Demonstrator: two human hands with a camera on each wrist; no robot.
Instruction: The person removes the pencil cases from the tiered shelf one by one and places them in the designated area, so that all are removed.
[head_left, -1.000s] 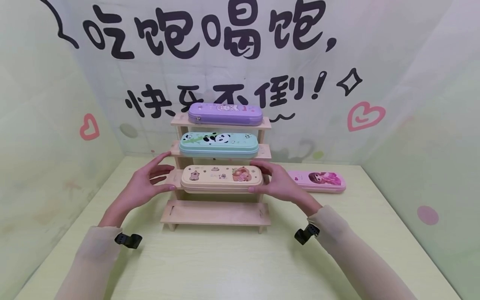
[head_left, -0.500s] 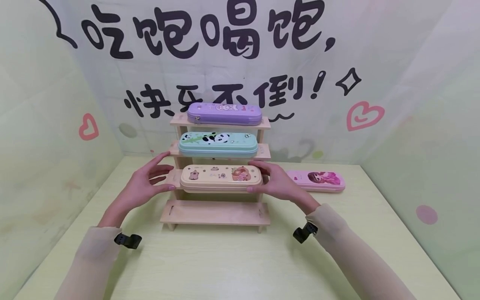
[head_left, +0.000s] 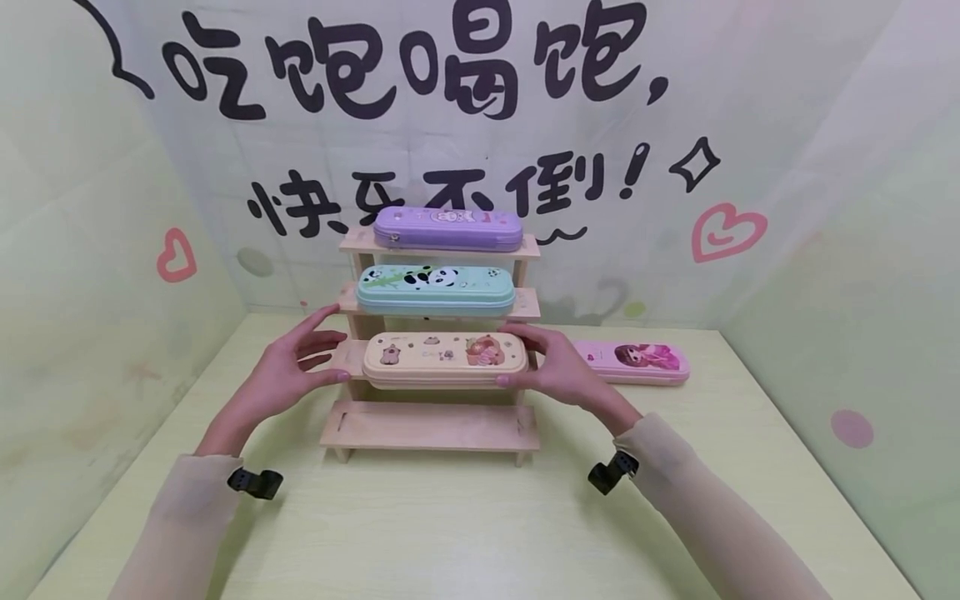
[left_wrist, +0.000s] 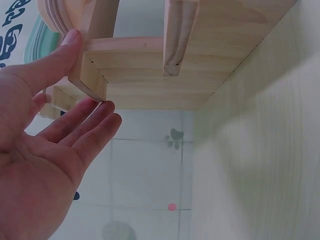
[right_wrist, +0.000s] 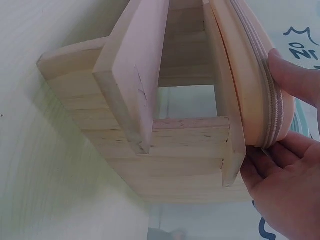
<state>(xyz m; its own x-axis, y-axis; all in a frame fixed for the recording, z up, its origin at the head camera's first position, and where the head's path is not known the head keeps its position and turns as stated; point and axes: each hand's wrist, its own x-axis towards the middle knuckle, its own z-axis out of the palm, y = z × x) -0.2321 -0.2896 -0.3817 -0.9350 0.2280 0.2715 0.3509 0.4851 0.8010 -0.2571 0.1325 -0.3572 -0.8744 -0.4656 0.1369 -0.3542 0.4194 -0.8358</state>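
Here, near the centre of the head view, gripping the right end of the cream pencil case (head_left: 444,360) with the right hand (head_left: 558,367), parted only as far as the thickness between thumb and fingers. In the right wrist view, pressing the thumb (right_wrist: 295,77) against the zipped side at the right edge and tucking bent fingers behind the case, beside the end of a board. Lying flat, lid up, on the third shelf down of the wooden stand (head_left: 431,425), with small animal prints at left and a fruit print at right.

Left of centre, bracketing the bare left end of that same shelf with the left hand (head_left: 288,367), about half open, with the thumb at the front edge and the fingers at the back. Impossible to tell how firmly.

Showing, on the next shelf up, a mint panda case (head_left: 480,292) and, on the top shelf, a purple case (head_left: 450,235). To the right of the stand, behind the right hand, showing a pink case (head_left: 645,360) flat on the pale table (head_left: 450,533). Across the upper frame, displaying large black lettering on a pale backdrop (head_left: 480,142).
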